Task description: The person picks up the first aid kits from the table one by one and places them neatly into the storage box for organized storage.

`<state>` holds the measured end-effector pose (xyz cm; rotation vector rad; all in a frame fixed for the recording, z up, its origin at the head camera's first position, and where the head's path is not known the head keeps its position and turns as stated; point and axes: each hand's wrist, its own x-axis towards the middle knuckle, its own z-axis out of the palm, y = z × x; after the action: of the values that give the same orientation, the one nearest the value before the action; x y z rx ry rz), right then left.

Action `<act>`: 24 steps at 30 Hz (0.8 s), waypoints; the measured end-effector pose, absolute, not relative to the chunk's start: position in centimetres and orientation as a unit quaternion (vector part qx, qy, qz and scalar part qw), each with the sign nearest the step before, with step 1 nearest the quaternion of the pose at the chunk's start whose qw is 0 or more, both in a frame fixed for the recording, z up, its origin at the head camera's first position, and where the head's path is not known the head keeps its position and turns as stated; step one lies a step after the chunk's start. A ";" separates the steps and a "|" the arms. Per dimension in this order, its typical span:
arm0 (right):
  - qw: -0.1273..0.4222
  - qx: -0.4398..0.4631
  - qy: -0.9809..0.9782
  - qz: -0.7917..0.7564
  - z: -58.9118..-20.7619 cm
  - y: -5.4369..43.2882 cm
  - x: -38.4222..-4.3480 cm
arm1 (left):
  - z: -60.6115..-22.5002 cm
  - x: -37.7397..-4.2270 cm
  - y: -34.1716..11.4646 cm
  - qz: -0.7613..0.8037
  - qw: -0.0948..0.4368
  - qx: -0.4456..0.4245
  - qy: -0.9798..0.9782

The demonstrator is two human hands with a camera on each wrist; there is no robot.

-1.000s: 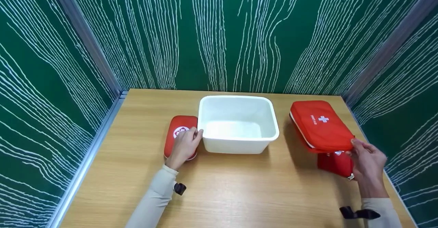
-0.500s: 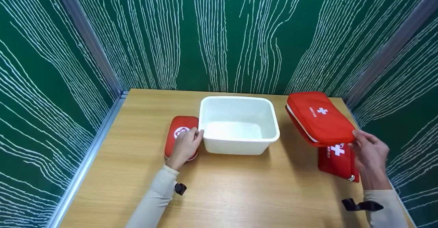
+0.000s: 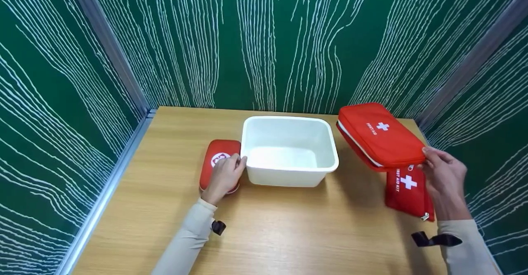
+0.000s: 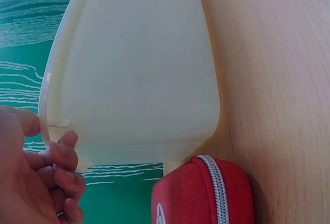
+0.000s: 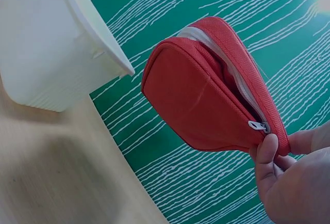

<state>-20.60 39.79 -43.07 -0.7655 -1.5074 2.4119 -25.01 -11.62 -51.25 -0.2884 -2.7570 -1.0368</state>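
Note:
In the head view my right hand (image 3: 446, 176) pinches the near right corner of a red first aid bag (image 3: 381, 137), which hangs tilted above the table, right of a white plastic bin (image 3: 291, 178). The right wrist view shows its white zipper (image 5: 227, 61) partly undone, with the pull beside my fingertips. My left hand (image 3: 225, 176) pinches the bin's near left rim between thumb and curled fingers, as the left wrist view shows. Beneath that hand lies a red zippered case (image 3: 220, 147) with a round white emblem. Nothing is visible inside the bin.
A flat red first aid kit pouch (image 3: 408, 192) lies on the wooden table (image 3: 288, 233) below the raised bag, partly hidden by it. Green panels (image 3: 284, 44) with white lines stand behind and at both sides, joined by metal posts.
My right hand has raised the first aid bag and carried it away from me and slightly left, uncovering more of the flat pouch. My left hand stays on the bin's rim.

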 end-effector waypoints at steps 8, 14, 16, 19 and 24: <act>0.094 -0.230 -0.517 0.819 -42.2 38.8 -21.5 | -51.3 -25.0 -11.6 -0.344 0.098 -0.101 -0.928; 0.085 -0.205 -0.514 0.829 -41.8 37.9 -22.1 | -51.4 -25.0 -11.7 -0.345 0.093 -0.103 -0.928; 0.078 -0.198 -0.517 0.829 -41.8 37.6 -22.3 | -51.3 -25.0 -11.7 -0.346 0.090 -0.103 -0.928; 0.067 -0.188 -0.525 0.828 -41.7 37.2 -22.5 | -51.4 -25.1 -11.7 -0.345 0.090 -0.102 -0.929; 0.054 -0.182 -0.529 0.827 -41.7 36.6 -23.0 | -51.5 -25.1 -11.7 -0.342 0.097 -0.108 -0.928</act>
<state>-22.97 36.60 -41.71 -0.5540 -1.6082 2.5118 -25.13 -11.70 -51.46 -0.3186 -2.7499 -1.0133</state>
